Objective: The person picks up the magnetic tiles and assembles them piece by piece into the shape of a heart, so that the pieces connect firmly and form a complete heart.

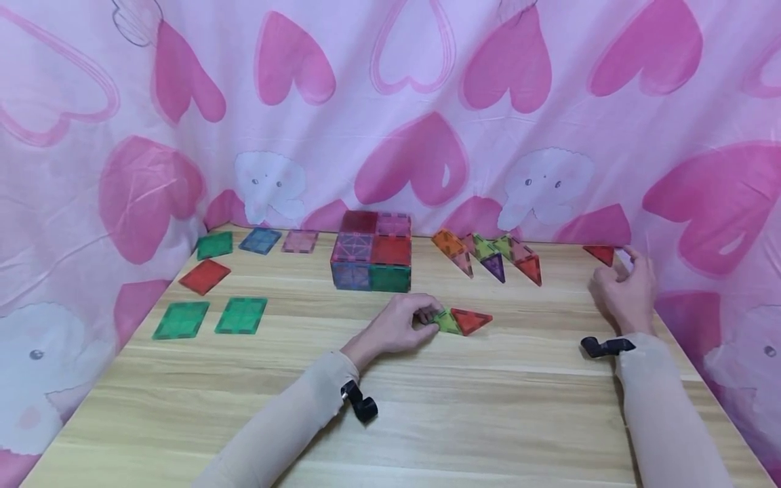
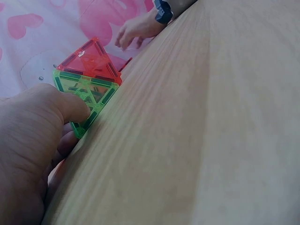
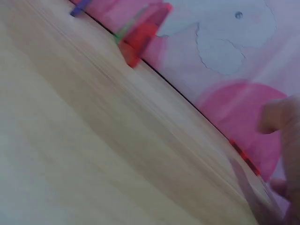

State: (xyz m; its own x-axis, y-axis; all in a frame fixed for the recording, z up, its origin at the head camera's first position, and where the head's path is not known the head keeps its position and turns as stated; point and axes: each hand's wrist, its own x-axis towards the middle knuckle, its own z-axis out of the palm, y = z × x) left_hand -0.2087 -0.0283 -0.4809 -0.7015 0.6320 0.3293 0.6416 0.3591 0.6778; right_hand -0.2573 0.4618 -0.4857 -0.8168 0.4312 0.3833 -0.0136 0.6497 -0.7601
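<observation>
My left hand (image 1: 399, 325) pinches a translucent yellow-green triangular magnetic tile (image 1: 448, 322) in the middle of the table. A red triangular tile (image 1: 471, 320) lies edge to edge against it. In the left wrist view the thumb presses on the face of the green tile (image 2: 89, 91), with the red tile (image 2: 96, 61) beyond. Over by the far right, my right hand (image 1: 628, 291) is beside another red triangular tile (image 1: 601, 254). The right wrist view shows its fingers apart, near that flat red tile (image 3: 244, 158); no contact is visible.
A block of square tiles (image 1: 390, 252) stands at the back centre. Right of it lie strips of joined triangles, orange (image 1: 448, 239), purple (image 1: 493, 267) and red (image 1: 529, 268). Several loose squares, including a green one (image 1: 241, 316), lie left. A pink heart-print curtain (image 1: 329, 135) borders the table.
</observation>
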